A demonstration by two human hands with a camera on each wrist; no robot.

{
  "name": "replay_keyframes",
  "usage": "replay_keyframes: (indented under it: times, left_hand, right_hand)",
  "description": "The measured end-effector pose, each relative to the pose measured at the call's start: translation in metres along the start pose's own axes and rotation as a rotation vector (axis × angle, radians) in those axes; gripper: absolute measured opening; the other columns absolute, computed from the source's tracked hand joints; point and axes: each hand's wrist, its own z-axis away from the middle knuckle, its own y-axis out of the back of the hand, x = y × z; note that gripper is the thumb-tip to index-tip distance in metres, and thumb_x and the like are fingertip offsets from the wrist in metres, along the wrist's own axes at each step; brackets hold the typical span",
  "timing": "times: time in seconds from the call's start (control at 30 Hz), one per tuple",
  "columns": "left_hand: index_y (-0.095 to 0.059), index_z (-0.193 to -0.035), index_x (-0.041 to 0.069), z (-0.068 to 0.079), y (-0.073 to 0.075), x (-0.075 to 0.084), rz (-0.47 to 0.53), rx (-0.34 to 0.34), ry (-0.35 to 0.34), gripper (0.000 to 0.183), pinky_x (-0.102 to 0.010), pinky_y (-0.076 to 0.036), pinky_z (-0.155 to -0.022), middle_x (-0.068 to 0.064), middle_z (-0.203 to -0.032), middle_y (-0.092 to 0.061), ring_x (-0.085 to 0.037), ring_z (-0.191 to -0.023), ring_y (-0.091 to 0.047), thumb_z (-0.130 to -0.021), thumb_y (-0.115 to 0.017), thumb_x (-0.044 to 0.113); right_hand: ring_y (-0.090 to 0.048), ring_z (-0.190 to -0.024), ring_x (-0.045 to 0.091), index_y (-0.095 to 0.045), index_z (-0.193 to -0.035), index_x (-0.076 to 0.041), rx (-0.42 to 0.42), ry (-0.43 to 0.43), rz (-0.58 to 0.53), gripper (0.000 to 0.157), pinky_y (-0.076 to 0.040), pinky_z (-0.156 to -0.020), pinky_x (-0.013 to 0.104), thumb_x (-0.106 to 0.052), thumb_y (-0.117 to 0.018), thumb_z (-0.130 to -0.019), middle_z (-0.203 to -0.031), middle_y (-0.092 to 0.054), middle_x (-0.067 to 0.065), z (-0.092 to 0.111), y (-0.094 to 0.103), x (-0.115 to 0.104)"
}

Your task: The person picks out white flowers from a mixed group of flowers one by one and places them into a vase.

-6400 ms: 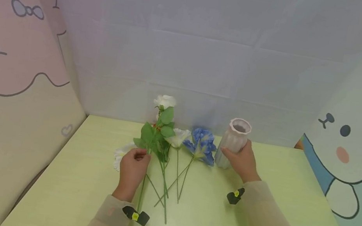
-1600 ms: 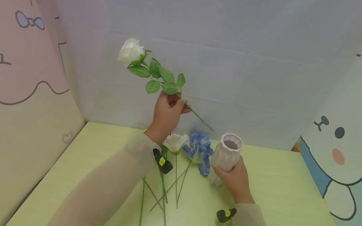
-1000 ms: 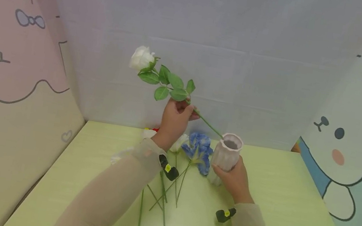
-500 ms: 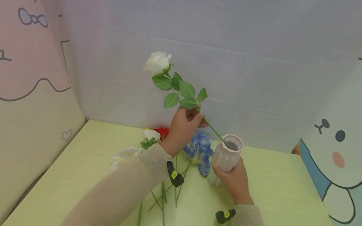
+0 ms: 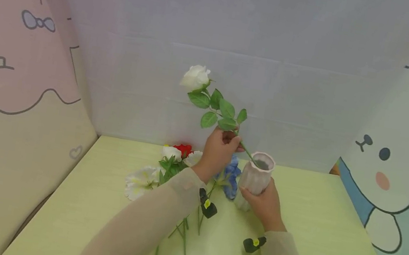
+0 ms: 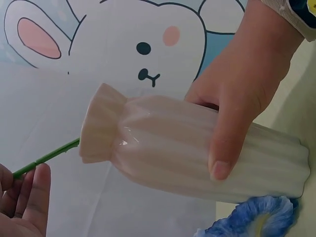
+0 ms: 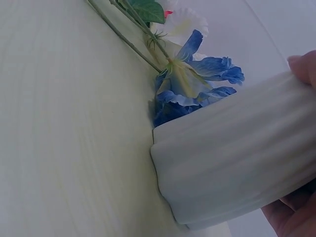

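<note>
A white rose [image 5: 196, 78] with green leaves leans up to the left, its stem pinched in my left hand [image 5: 219, 150]. The lower end of that stem [image 6: 59, 151] passes into the mouth of a pale pink fluted vase [image 5: 253, 182]; how deep it reaches is hidden. My right hand [image 5: 266, 203] grips the vase around its side, thumb across the front in the left wrist view. The vase stands on the table. Close beside its base lies a blue flower [image 7: 192, 84].
Several loose flowers lie on the yellow-green table [image 5: 316, 234]: a white-yellow bloom [image 5: 139, 181], a red flower [image 5: 184, 150] and others, partly behind my left arm. A plain curtain [image 5: 221, 23] hangs behind the table, and cartoon-printed cloth [image 5: 397, 153] flanks it.
My left hand picked up the white rose from the table and carried it rightward, and its stem tip went into the vase mouth. Lately the rose slides further right and down. My right hand keeps holding the vase.
</note>
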Motion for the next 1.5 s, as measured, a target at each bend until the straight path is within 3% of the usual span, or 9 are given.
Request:
replay_keyframes:
  times: [0.3, 0.6, 0.87, 1.13, 1.3, 1.5]
  left_hand:
    - [-0.058, -0.124, 0.007, 0.002, -0.011, -0.001, -0.174, -0.022, -0.033, 0.021, -0.033, -0.06, -0.079, -0.009, -0.103, -0.065, -0.02, -0.086, -0.069, -0.103, -0.059, 0.005]
    - [-0.062, -0.128, 0.012, 0.005, -0.018, -0.007, -0.337, -0.042, -0.018, 0.024, -0.03, -0.057, -0.075, 0.0, -0.101, -0.066, -0.01, -0.086, -0.066, -0.105, -0.059, 0.012]
    - [-0.061, -0.129, 0.009, 0.0, -0.02, -0.013, -0.442, -0.122, -0.065, 0.025, -0.029, -0.054, -0.077, -0.005, -0.107, -0.067, -0.012, -0.092, -0.064, -0.106, -0.055, 0.011]
    - [-0.063, -0.121, 0.004, -0.003, -0.023, -0.011, -0.675, -0.179, -0.109, 0.022, -0.025, -0.052, -0.076, -0.003, -0.101, -0.066, -0.015, -0.088, -0.062, -0.104, -0.055, 0.013]
    - [-0.061, -0.128, 0.002, -0.001, -0.025, -0.011, -0.695, -0.211, -0.083, 0.026, -0.026, -0.05, -0.072, -0.002, -0.099, -0.062, -0.014, -0.084, -0.058, -0.105, -0.054, 0.014]
    - [-0.062, -0.129, 0.001, 0.0, -0.026, -0.011, -0.696, -0.22, -0.058, 0.027, -0.028, -0.051, -0.08, -0.004, -0.107, -0.063, -0.015, -0.093, -0.059, -0.105, -0.055, 0.013]
  right_hand:
    - [-0.063, -0.106, 0.037, -0.045, -0.139, -0.001, -0.002, -0.005, -0.004, 0.076, -0.053, -0.09, 0.054, -0.028, -0.088, -0.083, -0.12, -0.063, 0.02, 0.001, 0.001, 0.0]
    - [-0.063, -0.104, 0.034, -0.045, -0.137, -0.001, -0.002, 0.002, -0.007, 0.073, -0.052, -0.089, 0.051, -0.026, -0.088, -0.083, -0.117, -0.064, 0.018, 0.001, -0.001, 0.001]
    - [-0.063, -0.105, 0.035, -0.046, -0.136, 0.0, 0.004, 0.011, 0.001, 0.071, -0.051, -0.091, 0.052, -0.024, -0.088, -0.083, -0.118, -0.064, 0.02, 0.001, -0.001, 0.001]
    - [-0.063, -0.106, 0.036, -0.044, -0.138, 0.001, -0.001, 0.003, 0.016, 0.074, -0.052, -0.091, 0.053, -0.027, -0.088, -0.084, -0.12, -0.063, 0.021, 0.001, 0.0, -0.001]
    - [-0.063, -0.105, 0.036, -0.044, -0.139, 0.001, -0.002, 0.015, 0.024, 0.076, -0.052, -0.089, 0.052, -0.029, -0.087, -0.084, -0.119, -0.063, 0.021, 0.001, 0.0, -0.002]
    - [-0.063, -0.104, 0.036, -0.044, -0.139, 0.0, 0.0, 0.023, 0.023, 0.076, -0.052, -0.088, 0.052, -0.028, -0.088, -0.084, -0.119, -0.063, 0.02, 0.002, 0.0, -0.002]
